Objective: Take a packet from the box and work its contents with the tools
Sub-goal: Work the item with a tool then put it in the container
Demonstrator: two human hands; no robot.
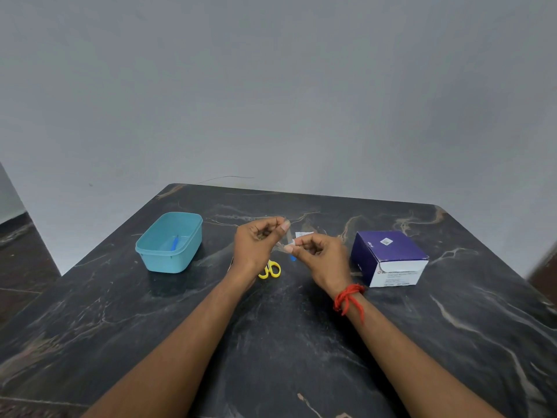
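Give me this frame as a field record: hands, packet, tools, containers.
left hand: pinches one side of packet
right hand: pinches other side; red thread on wrist
packet: held above table, looks partly peeled, blue piece showing
scissors: yellow handles, on table below hands
tub: teal, open, blue item inside
box: purple and white, right of hands
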